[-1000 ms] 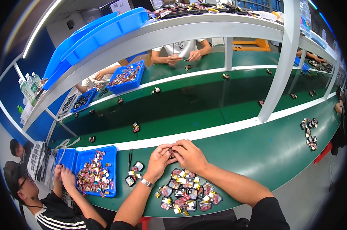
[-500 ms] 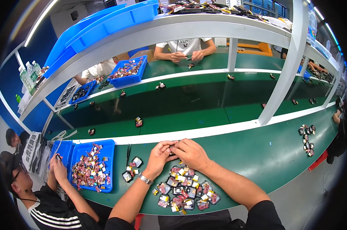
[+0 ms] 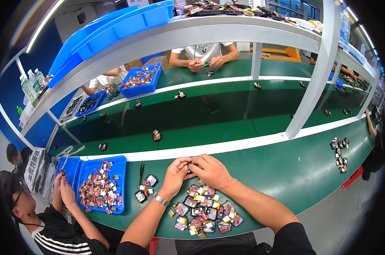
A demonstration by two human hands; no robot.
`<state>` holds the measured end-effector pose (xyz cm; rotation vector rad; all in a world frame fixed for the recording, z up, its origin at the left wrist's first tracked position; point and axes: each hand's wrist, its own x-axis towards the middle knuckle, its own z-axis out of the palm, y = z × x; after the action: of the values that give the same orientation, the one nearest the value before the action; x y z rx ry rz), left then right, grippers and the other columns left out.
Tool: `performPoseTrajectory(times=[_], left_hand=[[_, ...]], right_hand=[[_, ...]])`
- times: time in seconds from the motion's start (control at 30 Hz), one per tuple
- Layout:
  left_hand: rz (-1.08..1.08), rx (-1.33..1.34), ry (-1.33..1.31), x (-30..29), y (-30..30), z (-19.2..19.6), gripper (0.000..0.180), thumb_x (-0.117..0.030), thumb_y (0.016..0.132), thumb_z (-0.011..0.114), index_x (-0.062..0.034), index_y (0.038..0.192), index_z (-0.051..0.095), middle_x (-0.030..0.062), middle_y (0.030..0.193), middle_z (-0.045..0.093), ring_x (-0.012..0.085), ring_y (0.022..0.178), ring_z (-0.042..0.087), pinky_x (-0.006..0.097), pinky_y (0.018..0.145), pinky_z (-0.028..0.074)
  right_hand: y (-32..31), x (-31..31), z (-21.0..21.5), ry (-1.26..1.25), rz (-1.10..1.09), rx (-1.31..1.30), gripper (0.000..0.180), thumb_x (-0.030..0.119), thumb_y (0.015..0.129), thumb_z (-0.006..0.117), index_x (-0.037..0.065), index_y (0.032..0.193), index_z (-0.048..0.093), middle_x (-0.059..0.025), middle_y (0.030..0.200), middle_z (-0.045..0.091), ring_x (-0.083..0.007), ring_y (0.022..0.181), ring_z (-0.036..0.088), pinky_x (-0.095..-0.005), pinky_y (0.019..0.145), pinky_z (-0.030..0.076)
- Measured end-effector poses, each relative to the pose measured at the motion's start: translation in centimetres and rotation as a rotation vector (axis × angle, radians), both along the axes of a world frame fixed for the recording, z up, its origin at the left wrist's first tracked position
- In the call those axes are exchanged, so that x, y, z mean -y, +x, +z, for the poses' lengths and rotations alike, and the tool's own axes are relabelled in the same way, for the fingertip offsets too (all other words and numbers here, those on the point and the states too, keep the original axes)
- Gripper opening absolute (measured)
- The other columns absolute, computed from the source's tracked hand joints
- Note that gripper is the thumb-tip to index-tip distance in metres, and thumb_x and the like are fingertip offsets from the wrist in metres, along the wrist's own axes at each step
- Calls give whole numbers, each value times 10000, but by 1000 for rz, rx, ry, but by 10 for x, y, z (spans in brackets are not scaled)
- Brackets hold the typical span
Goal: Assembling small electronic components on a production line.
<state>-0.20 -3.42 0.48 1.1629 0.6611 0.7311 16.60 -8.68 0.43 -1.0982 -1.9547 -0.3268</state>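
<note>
At the near left we see a blue bin (image 3: pixel 121 187) heaped with small red and silver packets beside a co-worker's hands (image 3: pixel 64 191). Right of it lie black tweezers (image 3: pixel 140 168) and a few loose parts (image 3: pixel 145 187). Our left hand (image 3: pixel 174 176) and right hand (image 3: pixel 209 170) meet at the green bench's near edge, fingertips curled and pressed together, pinching a small dark component (image 3: pixel 190 165) between them. Just below spreads a cluster of small black and red parts with yellow labels (image 3: pixel 205 212). Far right sits another small pile (image 3: pixel 340 154).
</note>
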Motion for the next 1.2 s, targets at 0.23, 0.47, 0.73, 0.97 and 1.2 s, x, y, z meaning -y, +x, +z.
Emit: performPoseTrajectory(times=[0.23, 0.47, 0.73, 0.97, 1.2], left_hand=[[1, 34, -6, -1, 0, 1, 239, 25, 1001, 390, 20, 1219, 487, 127, 1204, 580, 203, 1105, 606, 365, 958, 552], [-8, 21, -12, -1, 0, -1, 219, 8, 982, 460, 10, 1197, 499, 116, 1161, 609, 203, 1081, 626, 382, 921, 564], [68, 39, 17, 0, 2, -4, 228, 39, 972, 462, 31, 1197, 496, 121, 1176, 586, 203, 1041, 636, 347, 889, 585], [86, -15, 142, 3, 5, -10, 208, 10, 970, 498, 23, 1178, 496, 128, 1173, 600, 196, 1008, 650, 304, 771, 610], [94, -8, 223, 5, 3, -9, 211, 3, 976, 497, 29, 1185, 482, 146, 1168, 592, 203, 1004, 651, 286, 734, 606]], right_hand=[[4, 0, 1, -46, 11, -24, 231, 57, 711, 690, 65, 940, 664, -47, 930, 605, -226, 863, 602, -333, 746, 529], [4, 1, 0, -148, 2, -98, 224, 22, 720, 706, 56, 940, 678, -64, 924, 603, -239, 865, 599, -347, 744, 530], [-1, 4, 10, -291, 8, -431, 221, 36, 792, 705, 39, 1010, 673, -93, 995, 604, -240, 895, 621, -332, 767, 531], [-1, 1, 0, -488, 54, -629, 194, 39, 838, 677, 8, 1029, 668, -105, 973, 624, -189, 767, 668, -299, 702, 549], [-7, 6, 9, -428, 80, -681, 154, -3, 823, 684, -7, 976, 676, -94, 942, 628, -149, 744, 654, -267, 676, 543]])
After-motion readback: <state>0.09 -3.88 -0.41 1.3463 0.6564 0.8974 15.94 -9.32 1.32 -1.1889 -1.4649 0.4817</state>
